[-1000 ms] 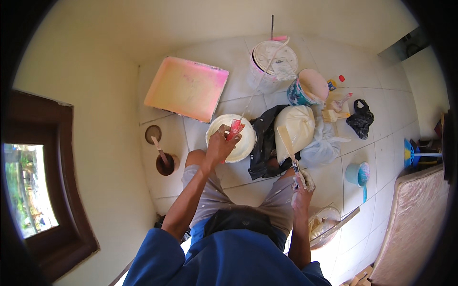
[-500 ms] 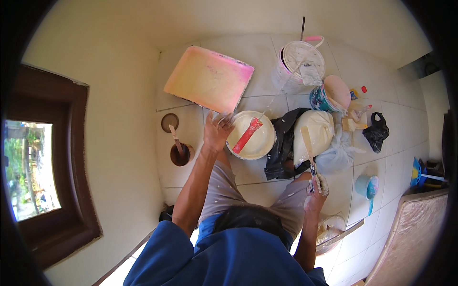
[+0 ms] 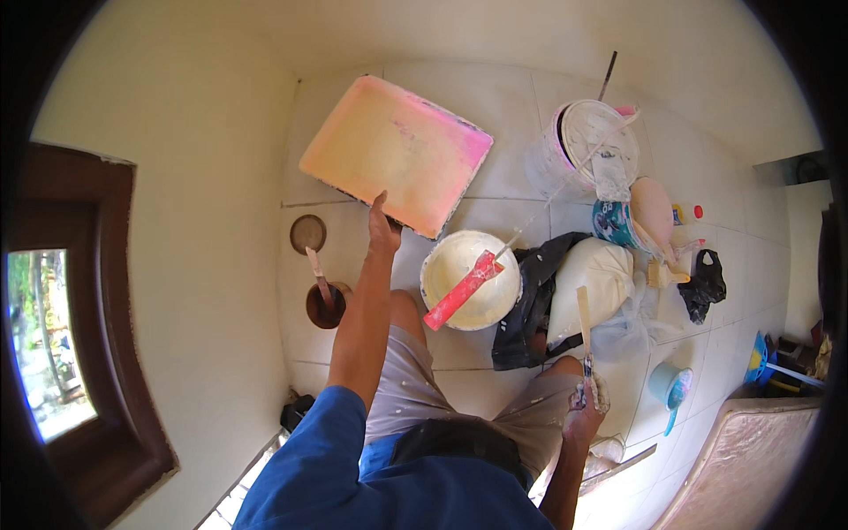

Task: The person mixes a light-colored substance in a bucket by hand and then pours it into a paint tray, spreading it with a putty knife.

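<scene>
My left hand (image 3: 383, 231) grips the near rim of a wide, shallow paint tray (image 3: 389, 150), thumb over the edge and fingers hidden beneath. The tray is coated in cream and pink paint. In my right hand (image 3: 585, 415), over my right knee, is a paint-smeared tool with a pale wooden end (image 3: 584, 314) pointing up; its exact kind is unclear. White smears cover that hand. Between the tray and my knees stands a round basin of cream paint (image 3: 459, 256), with a red-handled tool (image 3: 461, 293) lying across it.
A lidded paint bucket (image 3: 601, 132) and a tilted teal tub (image 3: 618, 225) stand at the back right. Beside the basin lie a black plastic bag (image 3: 534, 283) and a full cream sack (image 3: 594, 274). A brown pot (image 3: 320, 305) sits left, near the wall; a blue dipper (image 3: 669, 384) right.
My left hand has moved from beside the basin onto the tray's near rim and closed on it. The tray looks turned slightly and larger. The view has shifted; my right hand keeps its tool.
</scene>
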A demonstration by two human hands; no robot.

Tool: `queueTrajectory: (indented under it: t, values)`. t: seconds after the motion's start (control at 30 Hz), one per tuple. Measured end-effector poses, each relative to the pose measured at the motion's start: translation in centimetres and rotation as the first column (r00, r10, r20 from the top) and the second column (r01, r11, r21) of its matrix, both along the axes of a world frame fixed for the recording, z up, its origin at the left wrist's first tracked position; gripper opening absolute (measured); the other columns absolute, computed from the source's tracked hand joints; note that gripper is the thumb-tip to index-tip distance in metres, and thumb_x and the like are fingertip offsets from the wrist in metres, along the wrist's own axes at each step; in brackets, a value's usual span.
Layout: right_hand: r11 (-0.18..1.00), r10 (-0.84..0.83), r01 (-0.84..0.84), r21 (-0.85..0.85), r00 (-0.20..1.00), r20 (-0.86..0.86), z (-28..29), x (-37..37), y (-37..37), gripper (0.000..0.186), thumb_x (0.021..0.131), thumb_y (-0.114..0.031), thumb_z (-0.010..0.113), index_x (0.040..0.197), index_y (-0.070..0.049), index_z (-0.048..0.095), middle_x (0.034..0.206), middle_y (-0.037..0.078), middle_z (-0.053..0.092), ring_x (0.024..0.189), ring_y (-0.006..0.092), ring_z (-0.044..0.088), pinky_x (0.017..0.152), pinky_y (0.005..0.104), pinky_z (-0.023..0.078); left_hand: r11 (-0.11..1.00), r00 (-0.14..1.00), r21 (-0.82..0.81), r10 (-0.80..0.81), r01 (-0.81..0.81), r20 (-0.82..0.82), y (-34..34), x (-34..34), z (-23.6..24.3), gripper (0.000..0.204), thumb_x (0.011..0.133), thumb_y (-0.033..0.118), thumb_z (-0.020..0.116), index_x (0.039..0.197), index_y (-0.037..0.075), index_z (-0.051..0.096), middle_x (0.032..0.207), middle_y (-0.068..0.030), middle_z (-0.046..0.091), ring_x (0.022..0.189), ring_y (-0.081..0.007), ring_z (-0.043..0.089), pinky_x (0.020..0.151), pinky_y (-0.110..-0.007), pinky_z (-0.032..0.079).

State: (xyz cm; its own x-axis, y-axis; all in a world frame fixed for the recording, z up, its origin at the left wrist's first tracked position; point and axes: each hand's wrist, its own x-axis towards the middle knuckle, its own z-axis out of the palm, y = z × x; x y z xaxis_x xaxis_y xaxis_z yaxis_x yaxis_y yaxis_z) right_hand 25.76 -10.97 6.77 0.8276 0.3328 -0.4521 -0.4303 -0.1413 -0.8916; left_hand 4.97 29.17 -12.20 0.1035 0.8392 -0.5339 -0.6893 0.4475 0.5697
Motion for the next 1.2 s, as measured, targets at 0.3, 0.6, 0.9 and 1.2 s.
queueTrajectory:
  t: [0.3, 0.6, 0.9, 1.2]
  values:
    - [1.000, 0.025, -0.024, 0.015, 0.997, -0.069, 0.5, 0.9, 2.4, 0.014, 0.082, -0.003, 0.057, 0.096, -0.004, 0.055, 0.071, -0.002, 0.051, 0.058, 0.0051, 0.045, 0.049, 0.0182, 0.035, 0.996, 0.984, -0.062, 0.071, -0.061, 0.166, 4.2, -3.5, -4.0, 0.011, 0.068, 0.006, 0.055, 0.078, 0.004, 0.053, 0.073, -0.0049, 0.055, 0.068, -0.0193, 0.052, 0.065, -0.032, 0.043]
    - [0.999, -0.036, 0.035, -0.033, 0.998, -0.045, -1.1, 1.6, 3.1, 0.011, 0.084, -0.005, 0.057, 0.094, -0.006, 0.055, 0.068, -0.003, 0.051, 0.053, 0.0042, 0.044, 0.045, 0.0182, 0.033, 1.000, 0.974, 0.008, 0.004, -0.007, 0.226, 4.7, -5.5, -3.6, 0.016, 0.061, 0.003, 0.050, 0.077, 0.003, 0.052, 0.072, -0.0049, 0.054, 0.066, -0.0199, 0.052, 0.067, -0.031, 0.044]
    - [1.000, 0.008, -0.008, 0.007, 0.999, -0.039, -0.6, 1.4, 3.2, 0.011, 0.083, -0.004, 0.058, 0.093, -0.007, 0.055, 0.068, -0.004, 0.050, 0.052, 0.0035, 0.043, 0.045, 0.0178, 0.032, 0.997, 0.982, 0.048, -0.070, 0.062, 0.173, 3.3, -8.2, 2.2, 0.037, 0.063, 0.004, 0.051, 0.100, -0.002, 0.052, 0.095, -0.0092, 0.058, 0.089, -0.0231, 0.054, 0.085, -0.036, 0.044]
    - [0.980, 0.135, -0.150, 0.127, 0.983, 0.121, 4.5, 0.7, 4.1, 0.014, 0.081, -0.005, 0.061, 0.093, -0.006, 0.054, 0.068, -0.002, 0.049, 0.052, 0.0046, 0.041, 0.045, 0.0187, 0.030, 0.963, 0.977, 0.192, -0.205, 0.189, 0.067, 1.2, -12.9, 13.0, 0.044, 0.065, 0.010, 0.050, 0.107, -0.004, 0.050, 0.097, -0.0126, 0.058, 0.087, -0.0255, 0.057, 0.082, -0.038, 0.047]
